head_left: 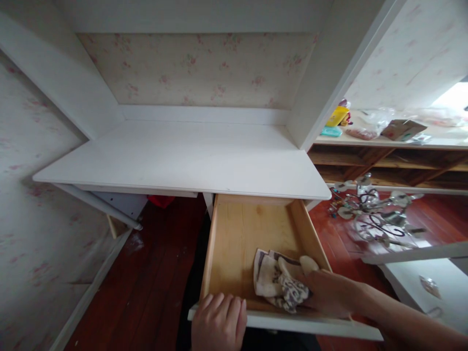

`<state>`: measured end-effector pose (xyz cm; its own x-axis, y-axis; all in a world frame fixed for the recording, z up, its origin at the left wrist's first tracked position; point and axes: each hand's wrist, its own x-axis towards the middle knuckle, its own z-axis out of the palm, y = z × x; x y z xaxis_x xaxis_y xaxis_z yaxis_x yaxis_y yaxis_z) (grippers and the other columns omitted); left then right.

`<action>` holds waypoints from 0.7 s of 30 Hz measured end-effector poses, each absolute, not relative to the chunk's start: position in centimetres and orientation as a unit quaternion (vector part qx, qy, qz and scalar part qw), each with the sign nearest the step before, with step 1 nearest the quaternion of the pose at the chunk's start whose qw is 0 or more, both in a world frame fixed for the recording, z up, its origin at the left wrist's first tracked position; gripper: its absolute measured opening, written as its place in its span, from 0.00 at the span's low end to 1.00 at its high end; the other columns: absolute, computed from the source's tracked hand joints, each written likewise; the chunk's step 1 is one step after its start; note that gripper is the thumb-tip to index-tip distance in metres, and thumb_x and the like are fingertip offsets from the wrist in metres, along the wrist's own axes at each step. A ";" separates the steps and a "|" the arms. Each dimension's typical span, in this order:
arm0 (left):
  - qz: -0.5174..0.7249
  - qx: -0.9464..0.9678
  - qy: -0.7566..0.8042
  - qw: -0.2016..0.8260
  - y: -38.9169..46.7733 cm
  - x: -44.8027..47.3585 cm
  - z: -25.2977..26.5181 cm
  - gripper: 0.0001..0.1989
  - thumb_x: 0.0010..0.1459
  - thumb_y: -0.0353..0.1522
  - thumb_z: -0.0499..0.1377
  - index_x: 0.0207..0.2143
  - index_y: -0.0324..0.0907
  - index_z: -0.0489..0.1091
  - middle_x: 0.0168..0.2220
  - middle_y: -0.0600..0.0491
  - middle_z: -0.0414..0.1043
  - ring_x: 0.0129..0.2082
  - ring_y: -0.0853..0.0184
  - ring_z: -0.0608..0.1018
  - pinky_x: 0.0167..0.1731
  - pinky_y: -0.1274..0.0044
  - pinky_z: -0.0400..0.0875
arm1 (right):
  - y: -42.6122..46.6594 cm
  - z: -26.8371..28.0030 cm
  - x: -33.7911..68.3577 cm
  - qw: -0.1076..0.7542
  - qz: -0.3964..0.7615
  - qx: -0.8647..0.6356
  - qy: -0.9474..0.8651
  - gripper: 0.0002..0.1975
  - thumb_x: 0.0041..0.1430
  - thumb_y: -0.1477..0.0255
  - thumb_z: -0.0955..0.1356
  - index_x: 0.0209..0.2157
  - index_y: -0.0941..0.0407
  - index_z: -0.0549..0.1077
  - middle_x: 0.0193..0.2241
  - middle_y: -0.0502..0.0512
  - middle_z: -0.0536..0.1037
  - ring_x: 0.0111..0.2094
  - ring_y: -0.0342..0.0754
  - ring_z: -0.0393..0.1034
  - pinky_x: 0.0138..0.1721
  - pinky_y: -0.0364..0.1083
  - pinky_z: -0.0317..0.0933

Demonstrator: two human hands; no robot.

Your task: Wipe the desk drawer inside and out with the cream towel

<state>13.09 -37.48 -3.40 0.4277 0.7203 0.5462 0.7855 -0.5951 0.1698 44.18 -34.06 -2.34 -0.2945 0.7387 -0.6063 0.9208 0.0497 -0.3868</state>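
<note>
A wooden drawer [252,229] is pulled out from under the white desk. My left hand [219,321] has its fingers hooked over the top edge of the drawer's white front panel [285,321], near the left corner. Inside the drawer, at the front right, my right hand [325,292] is closed on a bunched cloth [268,278], cream with a dark pattern and a dark-edged border. The cloth rests against the drawer bottom. My right fingertips are partly hidden by its folds.
The white desktop [204,151] lies above the drawer, with upright panels at both sides. A metal chandelier [380,209] lies on the red wood floor at the right. Behind it, a low shelf unit [387,161] carries a cardboard box [402,129] and plastic bags.
</note>
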 end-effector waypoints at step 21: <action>-0.352 -0.830 -0.418 0.110 -37.0 12.9 -4.4 0.10 0.56 0.26 0.55 0.23 0.44 0.61 0.17 0.58 0.62 0.18 0.70 0.66 0.23 0.70 0.51 | -28.3 -4.5 22.3 -0.218 -0.817 0.520 0.116 0.19 0.65 0.60 0.58 0.32 0.58 0.72 0.27 0.57 0.77 0.28 0.48 0.73 0.34 0.45 0.67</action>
